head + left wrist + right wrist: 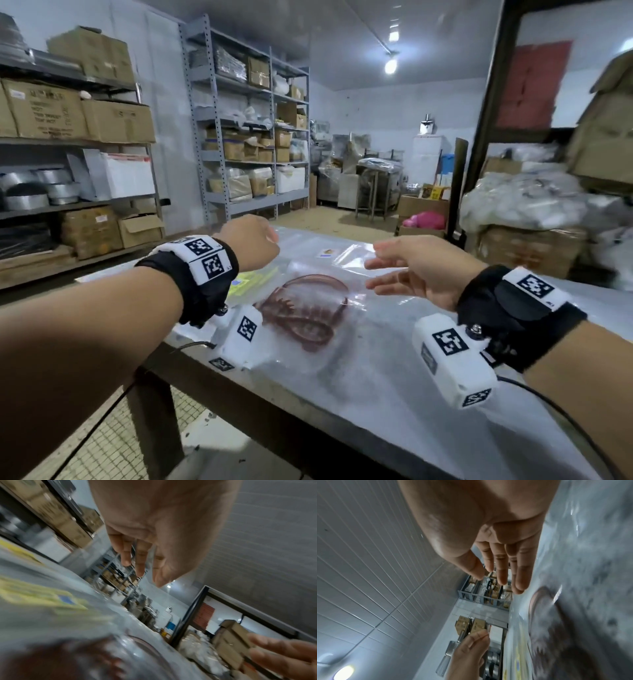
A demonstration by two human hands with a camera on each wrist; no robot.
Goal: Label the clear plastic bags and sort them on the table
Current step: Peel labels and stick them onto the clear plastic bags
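Observation:
A clear plastic bag with a reddish-brown coiled item inside lies on the plastic-covered table; it also shows blurred in the wrist views. Behind it lies another clear bag with a small label. A yellow label sheet lies to the left under my left wrist. My left hand hovers above the bags with loosely straight fingers, holding nothing. My right hand hovers opposite it, fingers straight and empty.
Shelves with cardboard boxes and metal pots stand at the left, and a grey metal rack behind. A black frame post and a heap of plastic bags on boxes stand at the right. The table's front edge runs below my wrists.

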